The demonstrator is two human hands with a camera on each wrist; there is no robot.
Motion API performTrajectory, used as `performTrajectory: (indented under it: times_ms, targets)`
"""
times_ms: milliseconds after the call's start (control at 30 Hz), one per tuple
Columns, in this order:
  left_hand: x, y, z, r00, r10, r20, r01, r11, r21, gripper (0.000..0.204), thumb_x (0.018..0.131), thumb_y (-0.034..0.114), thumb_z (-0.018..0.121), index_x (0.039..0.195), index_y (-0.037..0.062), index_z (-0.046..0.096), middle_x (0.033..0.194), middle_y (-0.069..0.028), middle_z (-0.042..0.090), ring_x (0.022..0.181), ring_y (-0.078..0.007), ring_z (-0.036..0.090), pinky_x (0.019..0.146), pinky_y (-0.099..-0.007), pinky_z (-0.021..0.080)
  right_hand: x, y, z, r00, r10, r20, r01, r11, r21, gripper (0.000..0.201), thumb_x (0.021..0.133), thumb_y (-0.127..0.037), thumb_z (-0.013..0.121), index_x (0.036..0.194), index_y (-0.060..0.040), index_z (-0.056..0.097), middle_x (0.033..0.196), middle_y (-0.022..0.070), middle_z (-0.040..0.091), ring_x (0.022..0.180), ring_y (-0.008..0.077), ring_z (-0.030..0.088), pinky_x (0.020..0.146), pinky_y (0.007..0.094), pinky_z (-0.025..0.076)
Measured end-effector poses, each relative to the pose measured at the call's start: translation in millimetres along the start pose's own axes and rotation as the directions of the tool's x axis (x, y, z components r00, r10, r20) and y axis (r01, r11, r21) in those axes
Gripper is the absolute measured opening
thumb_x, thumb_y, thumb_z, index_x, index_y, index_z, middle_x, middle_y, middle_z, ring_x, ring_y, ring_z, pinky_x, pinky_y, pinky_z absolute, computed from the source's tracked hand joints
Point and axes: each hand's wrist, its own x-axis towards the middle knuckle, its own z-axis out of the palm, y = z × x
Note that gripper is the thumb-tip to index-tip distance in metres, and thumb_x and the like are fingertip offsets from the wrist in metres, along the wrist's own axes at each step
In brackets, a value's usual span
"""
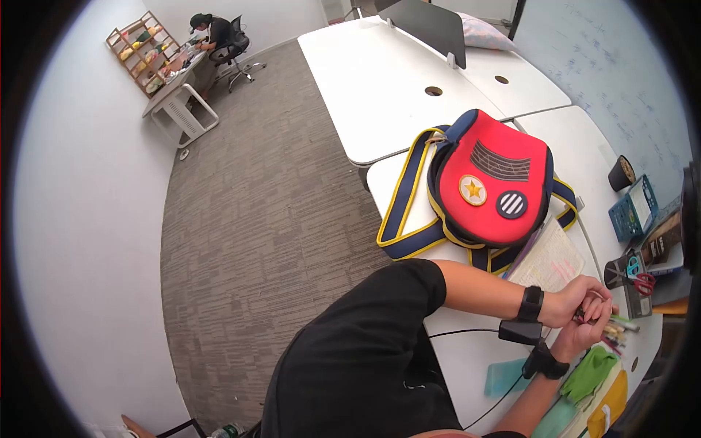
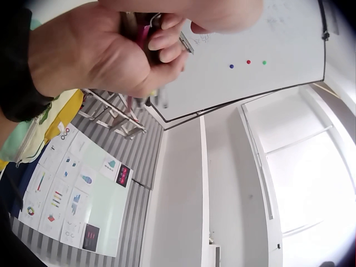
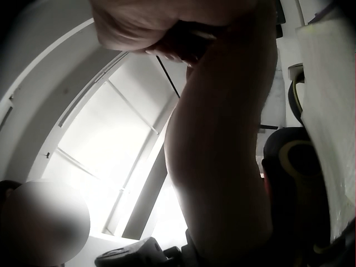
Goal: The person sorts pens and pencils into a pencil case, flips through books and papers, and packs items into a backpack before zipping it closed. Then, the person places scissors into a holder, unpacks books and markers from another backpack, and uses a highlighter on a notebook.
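Note:
Both hands meet over the right part of the white desk. My left hand (image 1: 564, 305) comes in from above with curled fingers, and my right hand (image 1: 582, 337) meets it from below. Between them, the left wrist view shows slim pen-like things (image 2: 146, 34), one magenta and one with a metallic end; the fingers of my right hand (image 2: 105, 64) curl round them. My left hand (image 2: 214, 12) overlaps their upper part and hides how it grips them. Several loose pens (image 1: 618, 337) show just past the fingertips. An open notebook (image 1: 549, 257) lies beside the left wrist.
A red backpack (image 1: 496, 175) with navy straps lies beyond the left forearm. Scissors (image 1: 642, 283) stand in a mesh holder, near a blue basket (image 1: 625, 221) and a dark cup (image 1: 621, 175). Green pouch (image 1: 590, 376) and teal case (image 1: 504, 377) lie nearby. Another person (image 1: 217, 33) sits far off.

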Motion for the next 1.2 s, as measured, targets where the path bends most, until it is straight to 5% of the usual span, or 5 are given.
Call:
performTrajectory:
  times_ms: [200, 333, 500, 833, 1200]
  targets:
    - [-5, -26, -11, 0.985, -0.081, 0.153, 0.052, 0.981, 0.185, 0.017, 0.090, 0.020, 0.058, 0.085, 0.0056, 0.066, 0.067, 0.0000, 0.060, 0.056, -0.0080, 0.051, 0.054, -0.0215, 0.038, -17, -9, -15, 0.906, -0.067, -0.418, 0.017, 0.992, -0.122, 0.009, 0.098, -0.010, 0.059, 0.104, -0.0121, 0.053, 0.068, -0.0075, 0.038, 0.060, 0.0034, 0.041, 0.060, 0.0203, 0.038]
    - [-19, -22, -4, 0.985, -0.134, 0.108, 0.040, 0.789, 0.612, 0.036, 0.087, 0.020, 0.058, 0.120, 0.0064, 0.059, 0.097, -0.0018, 0.064, 0.088, -0.0098, 0.057, 0.083, -0.0289, 0.042, -22, -47, -42, 0.997, 0.053, -0.063, -0.068, 0.960, -0.271, 0.011, 0.099, -0.016, 0.060, 0.106, -0.0089, 0.058, 0.069, -0.0051, 0.044, 0.054, 0.0045, 0.042, 0.052, 0.0226, 0.035]
    - [-14, -13, -12, 0.898, -0.036, 0.438, -0.415, 0.258, 0.873, 0.036, 0.094, 0.015, 0.054, 0.128, 0.0033, 0.059, 0.128, -0.0105, 0.060, 0.118, -0.0201, 0.055, 0.103, -0.0335, 0.042, -38, -101, -72, 0.956, 0.257, -0.138, -0.292, 0.836, -0.465, 0.021, 0.095, -0.016, 0.064, 0.113, -0.0078, 0.057, 0.064, -0.0029, 0.049, 0.049, 0.0106, 0.049, 0.052, 0.0286, 0.047]
    - [-108, -60, -12, 0.818, -0.332, 0.470, -0.573, -0.384, 0.724, 0.048, 0.083, 0.020, 0.071, 0.123, -0.0024, 0.056, 0.122, -0.0222, 0.054, 0.104, -0.0384, 0.059, 0.087, -0.0438, 0.051, -75, -155, -134, 0.953, 0.289, -0.086, -0.188, 0.348, -0.918, 0.018, 0.092, -0.019, 0.067, 0.104, -0.0054, 0.064, 0.060, -0.0021, 0.053, 0.045, 0.0063, 0.048, 0.043, 0.0245, 0.038]
    - [-86, -108, -5, 0.914, -0.333, 0.231, -0.403, -0.682, 0.610, 0.090, 0.074, 0.033, 0.080, 0.140, -0.0086, 0.037, 0.116, -0.0323, 0.049, 0.106, -0.0442, 0.057, 0.080, -0.0445, 0.054, -86, -133, -155, 0.912, 0.300, -0.281, -0.411, 0.673, -0.615, 0.024, 0.092, -0.013, 0.068, 0.111, -0.0024, 0.059, 0.061, -0.0020, 0.047, 0.046, 0.0078, 0.046, 0.044, 0.0256, 0.039]
